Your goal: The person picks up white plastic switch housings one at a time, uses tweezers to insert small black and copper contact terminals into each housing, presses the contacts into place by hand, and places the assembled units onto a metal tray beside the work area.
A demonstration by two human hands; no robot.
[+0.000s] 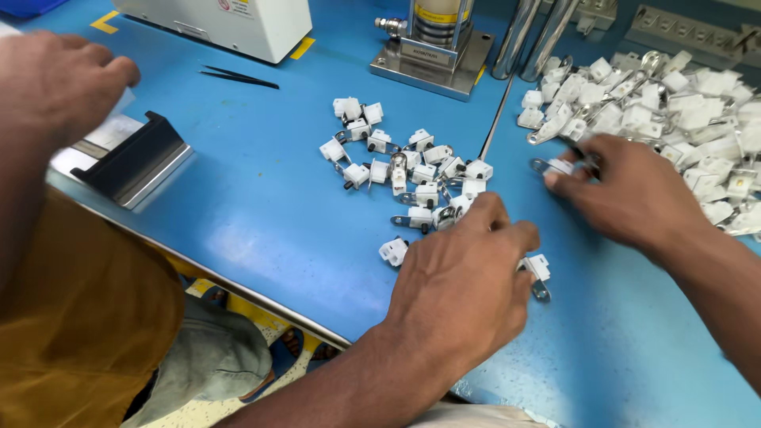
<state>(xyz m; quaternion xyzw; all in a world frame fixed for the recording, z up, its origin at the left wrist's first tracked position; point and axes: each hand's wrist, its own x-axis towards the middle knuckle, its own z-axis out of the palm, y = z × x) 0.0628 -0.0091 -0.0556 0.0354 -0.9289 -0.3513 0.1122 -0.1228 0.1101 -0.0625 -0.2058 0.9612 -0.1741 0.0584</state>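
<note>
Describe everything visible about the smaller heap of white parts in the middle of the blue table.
The loose heap of small white plastic blocks with metal clips lies spread on the blue table top, apart from the bigger heap to its right. Each piece looks like a white block with a silvery metal tab or loop; several show a short dark pin. The pieces lie jumbled at all angles. The left hand rests on the heap's near edge, covering some pieces.

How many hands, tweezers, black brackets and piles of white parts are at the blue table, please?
Hands: 3 (left hand, right hand, co-worker's hand)
Tweezers: 1
Black bracket: 1
Piles of white parts: 2 (middle pile, right pile)
Total: 7
</note>
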